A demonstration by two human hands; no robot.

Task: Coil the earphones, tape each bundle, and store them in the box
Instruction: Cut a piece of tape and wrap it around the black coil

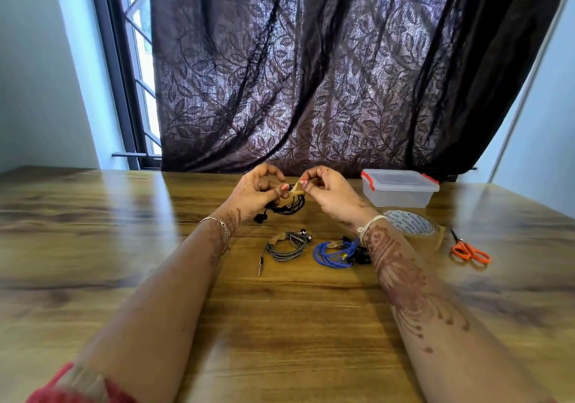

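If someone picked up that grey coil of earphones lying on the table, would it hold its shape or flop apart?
The grey earphone coil would probably stay bundled, since a piece of brown tape seems to wrap one side. Its plug end trails loose on the table, so that tail would likely dangle. Thin cord looks light and floppy, so the loops may sag.

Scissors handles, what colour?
Orange, on the scissors at the table's right; head view, the only one.
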